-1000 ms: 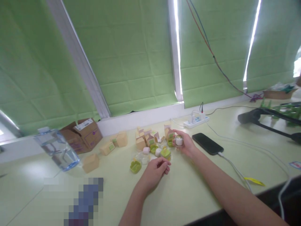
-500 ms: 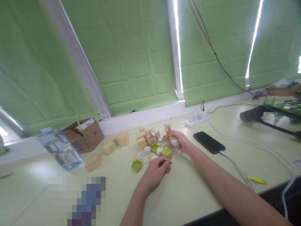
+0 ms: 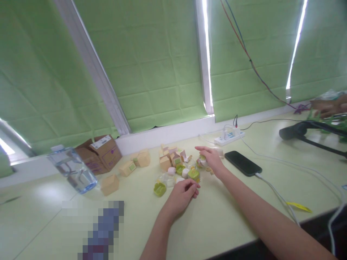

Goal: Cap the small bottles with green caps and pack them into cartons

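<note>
Beside the phone (image 3: 243,163): right hand (image 3: 211,160), fingers grasping a small white jar (image 3: 202,161), now lowered onto the counter (image 3: 217,216).
Left hand (image 3: 181,195): loosely clenched, holding nothing visible, unmoved.

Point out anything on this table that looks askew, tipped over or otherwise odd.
The small tan boxes lie jumbled with flaps open, among loose green lids and white jars. The right hand grips one small jar. A brown carton sits with flaps open. Nothing looks spilled.
</note>
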The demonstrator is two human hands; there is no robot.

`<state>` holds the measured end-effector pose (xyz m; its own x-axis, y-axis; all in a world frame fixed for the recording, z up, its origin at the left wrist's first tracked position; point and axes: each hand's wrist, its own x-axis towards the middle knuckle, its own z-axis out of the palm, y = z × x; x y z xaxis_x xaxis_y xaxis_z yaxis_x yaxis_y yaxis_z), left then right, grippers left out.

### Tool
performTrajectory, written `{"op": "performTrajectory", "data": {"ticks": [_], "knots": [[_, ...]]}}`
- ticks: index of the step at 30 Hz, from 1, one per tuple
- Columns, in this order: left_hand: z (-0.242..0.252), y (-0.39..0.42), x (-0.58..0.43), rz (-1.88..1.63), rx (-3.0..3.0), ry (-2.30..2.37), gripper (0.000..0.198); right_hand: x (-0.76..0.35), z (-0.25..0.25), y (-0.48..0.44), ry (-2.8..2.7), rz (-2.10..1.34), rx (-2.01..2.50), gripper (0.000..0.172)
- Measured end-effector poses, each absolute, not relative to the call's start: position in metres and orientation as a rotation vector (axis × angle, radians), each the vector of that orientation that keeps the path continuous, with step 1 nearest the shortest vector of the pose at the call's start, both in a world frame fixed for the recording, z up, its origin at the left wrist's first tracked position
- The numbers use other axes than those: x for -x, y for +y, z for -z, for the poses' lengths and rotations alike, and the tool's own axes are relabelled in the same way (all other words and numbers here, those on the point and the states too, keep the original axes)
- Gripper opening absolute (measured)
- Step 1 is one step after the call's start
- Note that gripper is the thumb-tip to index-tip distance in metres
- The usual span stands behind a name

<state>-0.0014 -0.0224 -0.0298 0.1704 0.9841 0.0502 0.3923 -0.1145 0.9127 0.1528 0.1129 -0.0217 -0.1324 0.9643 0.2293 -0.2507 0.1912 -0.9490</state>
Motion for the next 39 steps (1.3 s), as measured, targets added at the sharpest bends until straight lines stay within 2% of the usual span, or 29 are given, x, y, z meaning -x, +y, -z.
{"op": "performTrajectory", "data": {"ticks": [5,9,12,16,20,24,29,32,36,39], "knots": [[0.029,-0.022,0.002,-0.932,-1.659,1.323,0.027,-0.173,0.019,0.118,-1.46,-0.696,1.011,0.035],[0.028,-0.023,0.002,-0.911,-1.668,1.349,0.027,-0.197,0.03,0.13,-1.678,-0.441,1.227,0.041],[0.028,-0.024,0.002,-0.912,-1.677,1.343,0.027,-0.206,0.045,0.138,-1.772,-0.398,1.357,0.053],[0.03,-0.024,0.001,-0.921,-1.691,1.339,0.027,-0.206,0.058,0.143,-1.845,-0.408,1.456,0.048],[0.032,-0.024,0.001,-0.938,-1.677,1.336,0.028,-0.204,0.06,0.145,-1.788,-0.391,1.528,0.053],[0.033,-0.023,0.002,-0.97,-1.616,1.285,0.027,-0.207,0.059,0.148,-1.775,-0.387,1.526,0.05],[0.026,-0.02,0.006,-1.089,-1.441,1.233,0.034,-0.21,0.047,0.146,-1.65,-0.378,1.383,0.054],[0.017,-0.017,0.011,-1.311,-1.304,1.202,0.038,-0.205,0.03,0.131,-1.599,-0.344,1.165,0.051],[0.008,-0.015,0.018,-1.665,-1.117,1.185,0.056,-0.188,0.009,0.094,-1.791,-0.402,0.734,0.043],[0.009,-0.018,0.017,-1.649,-1.186,1.227,0.069,-0.173,0.001,0.069,-2.042,-0.499,0.476,0.041]]}}
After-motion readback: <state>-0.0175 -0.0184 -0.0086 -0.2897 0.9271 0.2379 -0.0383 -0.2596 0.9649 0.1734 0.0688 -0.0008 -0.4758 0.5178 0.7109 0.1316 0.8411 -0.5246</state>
